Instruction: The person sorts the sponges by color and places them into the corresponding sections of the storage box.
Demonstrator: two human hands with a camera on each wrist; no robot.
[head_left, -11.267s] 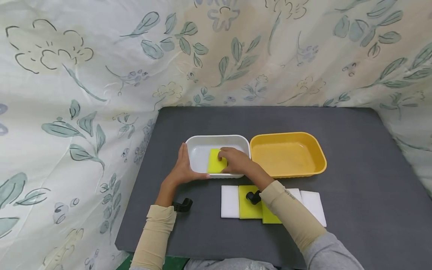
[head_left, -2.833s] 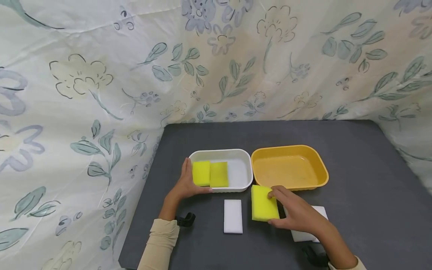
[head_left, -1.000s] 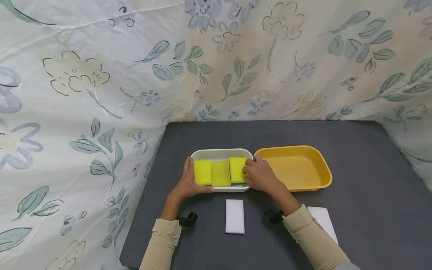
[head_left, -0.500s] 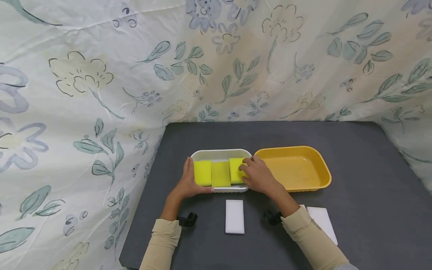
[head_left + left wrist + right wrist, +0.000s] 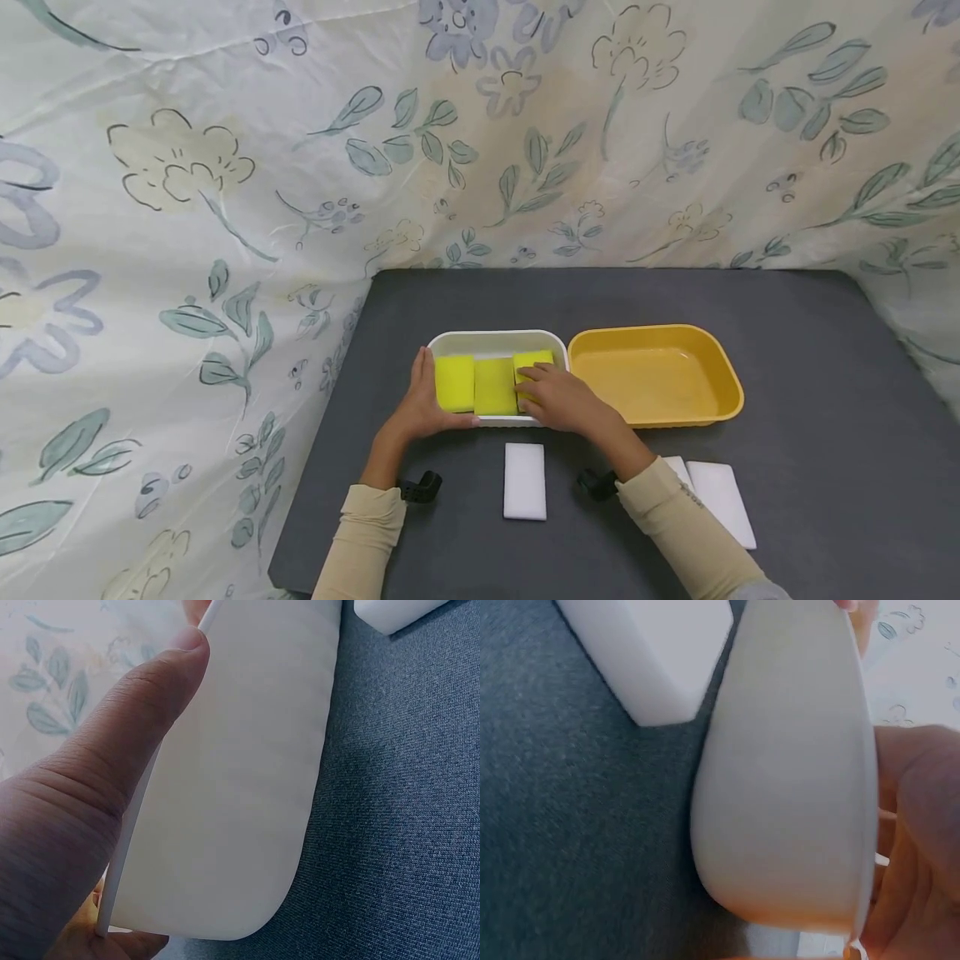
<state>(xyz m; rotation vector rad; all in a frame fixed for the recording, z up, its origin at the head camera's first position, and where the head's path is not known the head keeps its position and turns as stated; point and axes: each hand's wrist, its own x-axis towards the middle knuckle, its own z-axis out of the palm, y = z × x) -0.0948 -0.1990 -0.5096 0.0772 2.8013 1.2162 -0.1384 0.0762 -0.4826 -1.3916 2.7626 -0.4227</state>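
In the head view a white plastic tray holds three yellow sponges side by side: a left one, a middle one and a right one. My left hand grips the tray's front left corner, thumb along the front rim; the left wrist view shows that thumb against the rim. Over the right sponge lies my right hand, its fingers extended across the sponge and covering much of it. The right wrist view shows the tray's outer wall, with the right hand beyond the rim.
A yellow tray stands against the white tray's right side. One white sponge lies in front of the white tray. Other white sponges lie at the right, partly behind the right sleeve. A floral curtain hangs behind the dark table.
The right hand has carried a third yellow sponge from the table into the white tray's right end, then loosened and shifted left over it. The left hand keeps its hold on the tray.
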